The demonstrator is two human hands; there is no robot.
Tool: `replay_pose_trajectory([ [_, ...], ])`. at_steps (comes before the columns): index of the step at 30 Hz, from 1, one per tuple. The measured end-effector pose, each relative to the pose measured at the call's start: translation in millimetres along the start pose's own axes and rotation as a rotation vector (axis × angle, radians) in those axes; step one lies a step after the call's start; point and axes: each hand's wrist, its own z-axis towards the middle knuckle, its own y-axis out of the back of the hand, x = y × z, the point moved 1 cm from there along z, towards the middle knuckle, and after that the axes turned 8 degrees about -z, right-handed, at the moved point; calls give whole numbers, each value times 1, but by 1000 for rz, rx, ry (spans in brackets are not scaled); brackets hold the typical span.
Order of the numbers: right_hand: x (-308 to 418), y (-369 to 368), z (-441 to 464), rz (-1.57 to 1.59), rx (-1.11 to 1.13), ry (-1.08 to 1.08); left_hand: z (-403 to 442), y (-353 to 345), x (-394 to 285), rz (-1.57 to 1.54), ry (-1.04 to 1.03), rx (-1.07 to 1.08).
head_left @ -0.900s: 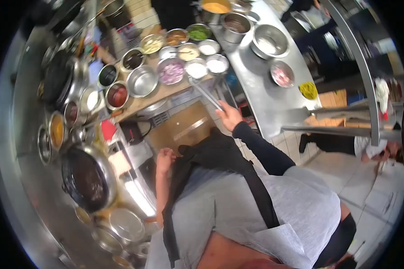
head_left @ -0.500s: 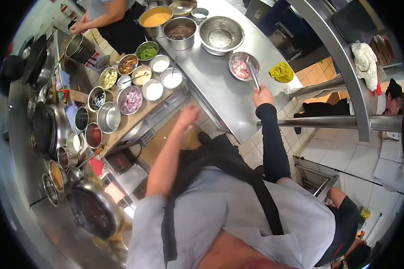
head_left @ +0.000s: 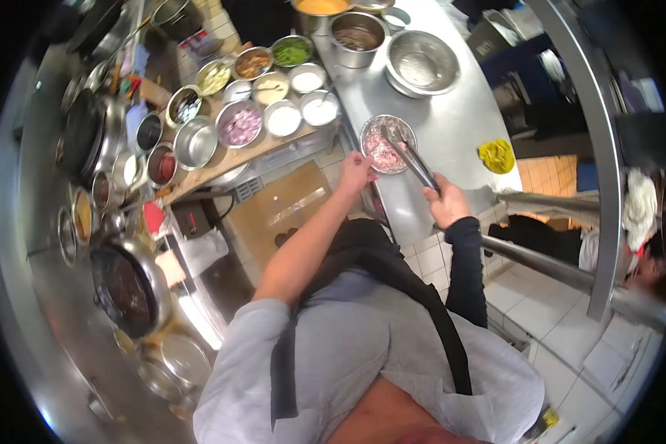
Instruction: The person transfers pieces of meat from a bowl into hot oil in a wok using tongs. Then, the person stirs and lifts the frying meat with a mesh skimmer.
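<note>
My left arm [head_left: 307, 248], its forearm bare, stretches forward — the left fingers [head_left: 360, 164] bent just ahead of the wrist. My right arm [head_left: 465, 274], dark-clad down to the wrist, reaches forward too — right fingers [head_left: 441, 203] curled in a grip.

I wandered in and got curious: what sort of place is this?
Probably a restaurant or other commercial kitchen: there is a cluster of metal containers, many holding prepared foods, a long steel worktop, and metal tongs in the person's right hand, at a bowl of pinkish food.
</note>
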Motion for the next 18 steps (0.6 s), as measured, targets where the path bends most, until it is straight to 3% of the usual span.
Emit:
replay_pose_trajectory([
  [5,68,38,11,-271,138,418,-45,101,-57,207,-234,-94],
  [13,259,-54,27,-447,187,1112,-180,277,-135,223,-493,-441],
  [18,387,-70,-23,-520,273,1418,-284,387,-131,-107,-644,-694],
])
